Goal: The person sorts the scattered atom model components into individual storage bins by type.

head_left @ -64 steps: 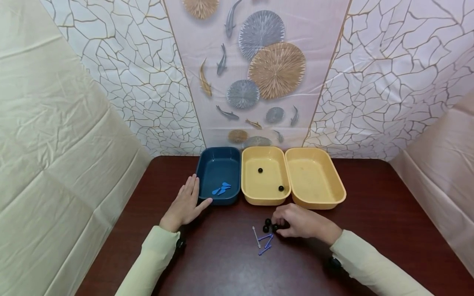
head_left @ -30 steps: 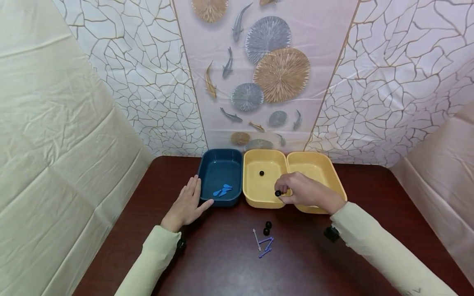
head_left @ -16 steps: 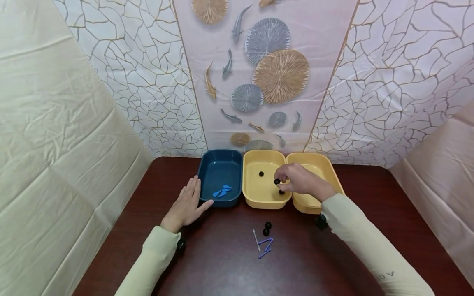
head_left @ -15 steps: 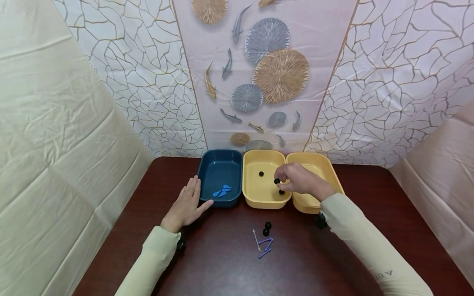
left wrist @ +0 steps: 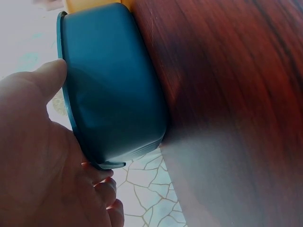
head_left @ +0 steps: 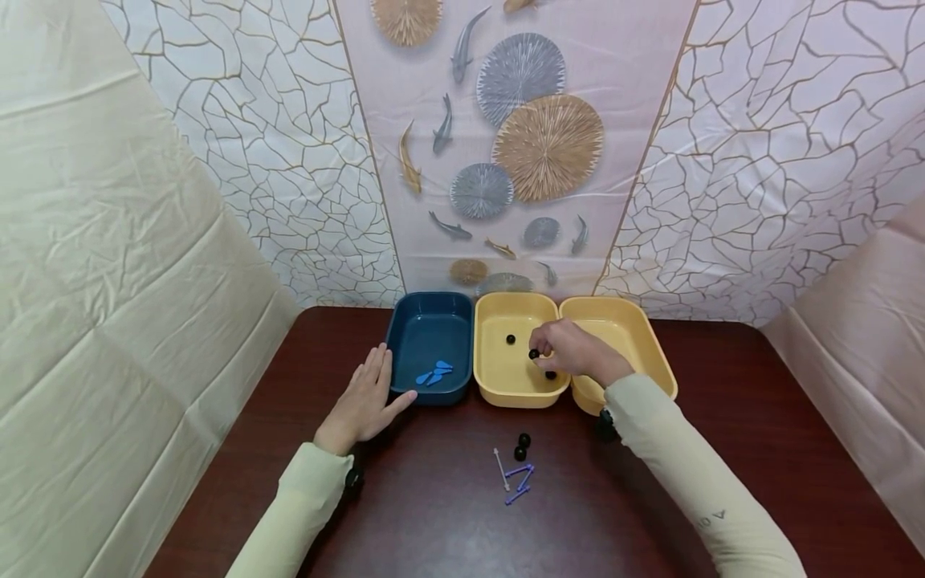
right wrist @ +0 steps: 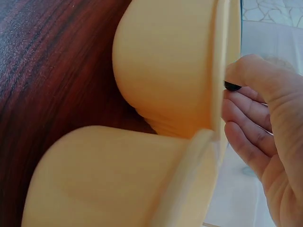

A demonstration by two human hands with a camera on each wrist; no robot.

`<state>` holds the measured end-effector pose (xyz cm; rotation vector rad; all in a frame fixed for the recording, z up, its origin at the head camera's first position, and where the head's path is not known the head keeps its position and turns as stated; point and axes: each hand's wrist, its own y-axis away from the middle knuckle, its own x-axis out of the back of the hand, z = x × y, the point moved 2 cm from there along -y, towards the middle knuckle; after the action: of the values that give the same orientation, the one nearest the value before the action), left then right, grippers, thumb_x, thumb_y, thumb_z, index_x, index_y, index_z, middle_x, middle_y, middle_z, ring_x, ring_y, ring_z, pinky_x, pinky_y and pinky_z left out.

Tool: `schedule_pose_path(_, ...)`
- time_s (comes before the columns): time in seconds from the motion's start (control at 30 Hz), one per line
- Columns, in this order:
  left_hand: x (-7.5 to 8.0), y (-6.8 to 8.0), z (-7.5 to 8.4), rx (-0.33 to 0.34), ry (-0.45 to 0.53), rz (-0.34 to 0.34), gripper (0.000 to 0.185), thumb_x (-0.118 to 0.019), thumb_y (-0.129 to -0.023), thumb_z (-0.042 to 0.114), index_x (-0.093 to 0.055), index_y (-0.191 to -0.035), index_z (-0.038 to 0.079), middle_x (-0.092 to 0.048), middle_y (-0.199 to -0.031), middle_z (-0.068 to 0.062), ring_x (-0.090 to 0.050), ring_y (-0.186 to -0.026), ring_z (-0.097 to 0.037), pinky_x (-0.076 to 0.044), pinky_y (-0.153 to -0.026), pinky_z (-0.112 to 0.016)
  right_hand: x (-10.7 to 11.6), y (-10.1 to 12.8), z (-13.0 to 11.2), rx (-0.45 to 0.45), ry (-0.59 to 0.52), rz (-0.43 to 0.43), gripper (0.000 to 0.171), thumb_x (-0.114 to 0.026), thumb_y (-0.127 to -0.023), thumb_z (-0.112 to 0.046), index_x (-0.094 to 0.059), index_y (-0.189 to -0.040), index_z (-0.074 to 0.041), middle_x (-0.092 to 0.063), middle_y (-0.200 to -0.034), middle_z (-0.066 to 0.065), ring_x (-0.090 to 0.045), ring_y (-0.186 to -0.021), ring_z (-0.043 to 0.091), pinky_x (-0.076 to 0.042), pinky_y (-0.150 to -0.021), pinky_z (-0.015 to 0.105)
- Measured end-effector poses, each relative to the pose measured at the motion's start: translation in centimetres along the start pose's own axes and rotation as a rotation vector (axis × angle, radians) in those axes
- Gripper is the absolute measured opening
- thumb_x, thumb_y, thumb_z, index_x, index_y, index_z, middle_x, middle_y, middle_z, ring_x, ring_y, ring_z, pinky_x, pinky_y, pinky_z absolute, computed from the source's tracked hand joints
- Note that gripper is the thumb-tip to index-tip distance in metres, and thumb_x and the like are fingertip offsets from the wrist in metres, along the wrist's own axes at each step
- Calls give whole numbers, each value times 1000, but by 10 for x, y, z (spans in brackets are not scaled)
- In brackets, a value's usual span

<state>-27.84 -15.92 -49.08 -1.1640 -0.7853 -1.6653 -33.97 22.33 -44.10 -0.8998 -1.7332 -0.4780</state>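
Observation:
My right hand (head_left: pixel 540 348) hovers over the middle yellow tray (head_left: pixel 491 385) and pinches a small black bead (head_left: pixel 533 353) between thumb and fingers. The bead (right wrist: pixel 232 86) also shows at my fingertips beside the tray's rim in the right wrist view. Two more black beads (head_left: pixel 510 339) lie inside this tray, one partly under my hand. My left hand (head_left: pixel 368 385) rests flat on the table, its thumb (left wrist: pixel 40 82) and fingers against the near left corner of the blue tray (left wrist: pixel 113 94).
The blue tray (head_left: pixel 426 321) holds several small blue pieces (head_left: pixel 433 372). A second yellow tray (head_left: pixel 629 337) stands at the right. On the dark wooden table (head_left: pixel 433 522) lie two black beads (head_left: pixel 521 446) and a few purple and white sticks (head_left: pixel 515 475). Fabric walls enclose the table.
My right hand took a black bead from the table, carried it up over the middle yellow tray, and has just edged left. The left hand has stayed still.

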Motion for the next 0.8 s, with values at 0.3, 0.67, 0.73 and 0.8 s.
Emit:
schedule_pose_path(0.3,-1,2,-1,-4,6,-1,95,-51,-107,55,-10,-167,-6,-3,-178,-22,-4,-166,-42,-13,-133,-60,-8,-6,2,-18,9,-23,14,-77,-89,-7,-77,-103,-3,-78,-99,10,-73,-88,21,-62,-79,36)
schedule_pose_path(0.67,0,1,-1,-4,14,-10,96,-50,-107,56,-6,-167,-4,-2,-178,-21,-3,-166,-42,-12,-134,-60,18,-3,-11,-9,56,-11,22,-78,-92,-8,-76,-113,0,-78,-110,18,-75,-96,26,-63,-84,40)
schedule_pose_path(0.73,0,1,-1,-4,13,-9,96,-50,-107,56,-7,-167,-5,-2,-178,-21,-3,-166,-42,-12,-134,-60,23,-1,-14,-8,54,-10,23,-78,-92,-8,-76,-113,1,-78,-111,19,-75,-96,26,-63,-84,40)
schedule_pose_path(0.8,0,1,-2,-4,11,-8,96,-50,-107,56,-7,-167,-5,-2,-178,-22,-3,-166,-42,-12,-133,-61,26,0,-18,-4,54,-11,24,-78,-93,-8,-76,-114,1,-78,-110,18,-75,-96,26,-63,-84,39)
